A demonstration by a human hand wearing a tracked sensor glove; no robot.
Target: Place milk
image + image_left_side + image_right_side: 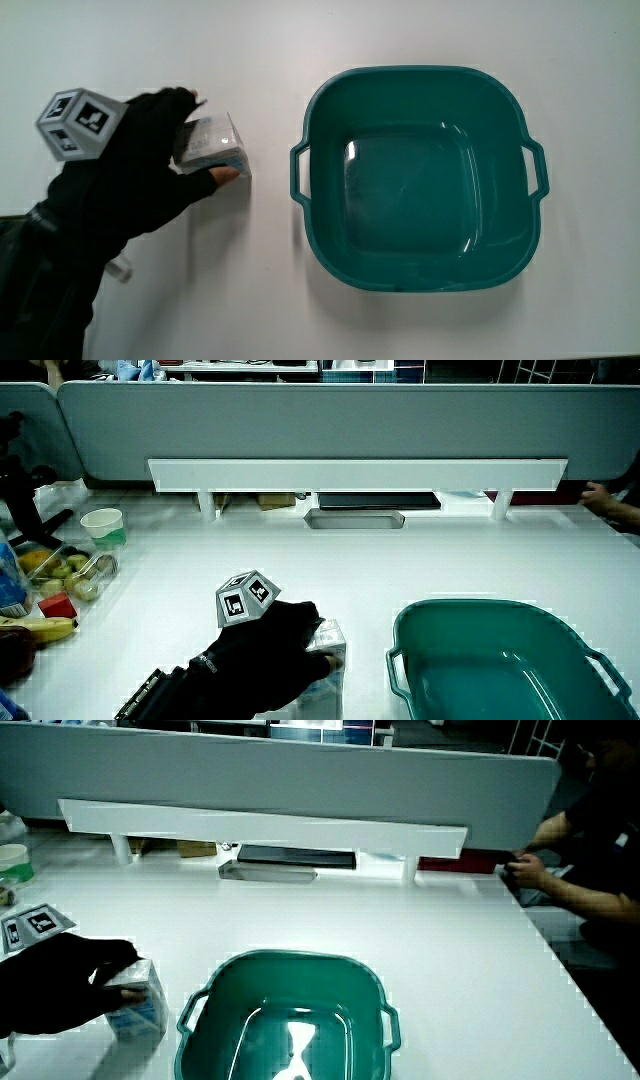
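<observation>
- One hand (140, 165) in a black glove is on the white counter (200, 60); its forearm runs back toward the person's edge of the counter
- The grip is clasped around one small milk carton (212, 140), fingers over its top and the thumb (222, 176) against the side nearer the person; in both side views the carton (328, 645) (140, 1000) stands on the counter under the hand (275, 650) (60, 985)
- One patterned cube (72, 122) sits on the back of the glove; it shows in both side views too (247, 597) (30, 927)
- One teal basin (330, 100) with two side handles stands beside the carton, a strip of bare counter between them; nothing lies in it that I can see; in both side views the basin (430, 620) (215, 985) is likewise apart from the carton
- In a side view, one paper cup (103, 523) stands near the counter's edge, with a clear tray of fruit (70, 570) nearer the person than the cup and one banana (45, 628) nearer still
- One low grey partition (330, 420) runs along the counter, with one white shelf (355, 473) fixed low on it
</observation>
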